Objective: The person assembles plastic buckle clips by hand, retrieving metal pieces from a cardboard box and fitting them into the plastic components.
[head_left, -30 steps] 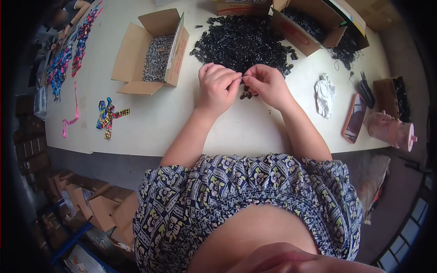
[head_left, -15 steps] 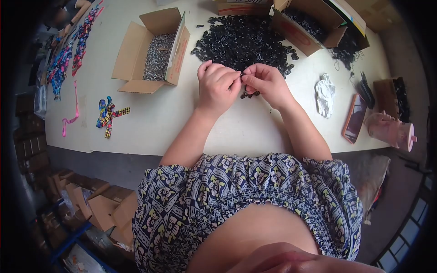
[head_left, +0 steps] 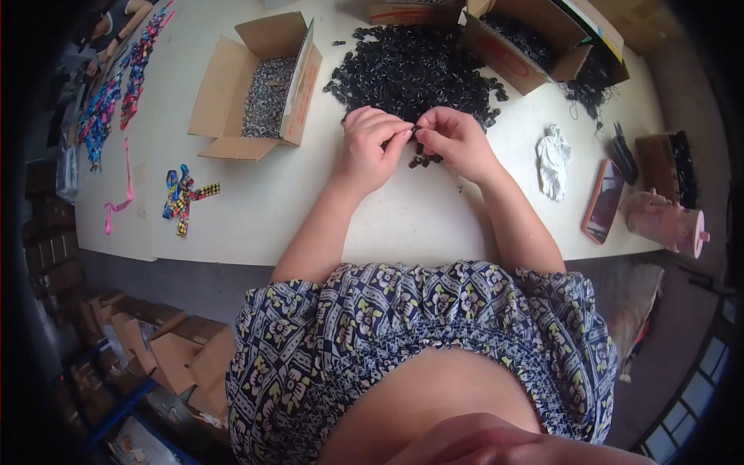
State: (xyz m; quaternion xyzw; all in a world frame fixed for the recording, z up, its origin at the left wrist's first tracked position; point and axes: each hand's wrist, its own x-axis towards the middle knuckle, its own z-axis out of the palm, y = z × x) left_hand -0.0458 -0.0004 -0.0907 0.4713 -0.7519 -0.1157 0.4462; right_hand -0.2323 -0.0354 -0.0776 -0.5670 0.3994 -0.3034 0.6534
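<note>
My left hand (head_left: pixel 370 153) and my right hand (head_left: pixel 456 147) meet at the fingertips, just in front of a large pile of small black pieces (head_left: pixel 418 70). Both hands pinch a small black piece (head_left: pixel 415 132) between them; its details are too small to tell. A few loose dark pieces (head_left: pixel 422 161) lie on the table below my right fingers. Left of my hands stands an open cardboard box (head_left: pixel 297 101) with many small metallic pieces inside.
Patterned ribbons (head_left: pixel 183 200), a pink strap (head_left: pixel 120 203) and strap heaps (head_left: pixel 101 116) lie left, near another person's arm (head_left: pixel 116 39). At right are a tilted box (head_left: pixel 515 58), a crumpled white item (head_left: pixel 552 163), black cutters (head_left: pixel 622 155), a phone (head_left: pixel 603 201) and a pink cup (head_left: pixel 665 223).
My left hand has shifted slightly right, its fingers tilting a little, while my right hand stays nearly in place. At the far left the other person's head and arm have moved.
</note>
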